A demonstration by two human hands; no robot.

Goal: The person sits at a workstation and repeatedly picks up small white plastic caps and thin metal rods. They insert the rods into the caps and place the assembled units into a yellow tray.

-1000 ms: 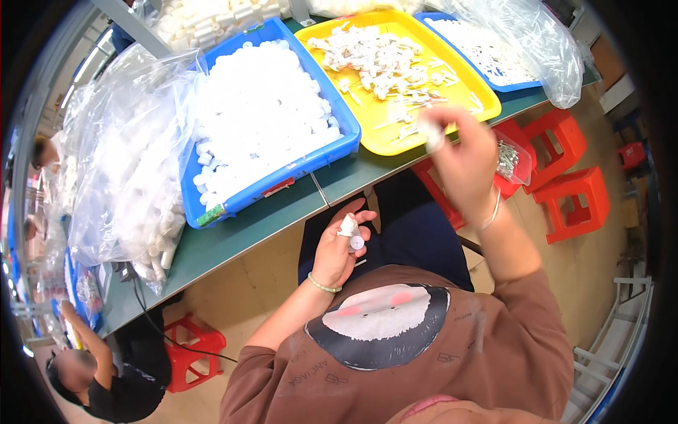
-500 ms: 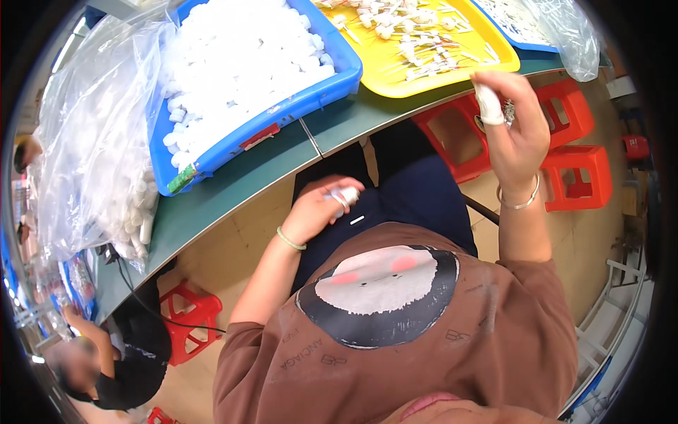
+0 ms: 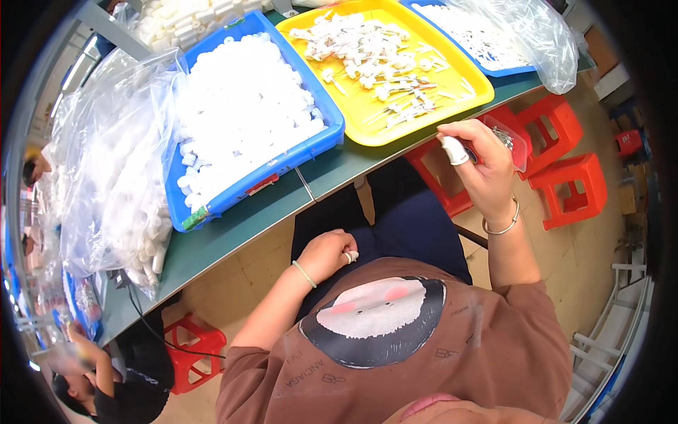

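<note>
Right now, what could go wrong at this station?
1. The rectangular blue plastic tray is heaped with short white cylindrical pieces; a knock could spill some.
2. The right hand appears near the rounded yellow plastic tray, so it might bump that tray's near edge.
3. The red plastic container of small metal pieces appears beside that hand; a sideways swing could tip it.

A workshop, shown by trays (image 3: 300, 155) of small white parts (image 3: 247, 106).
</note>
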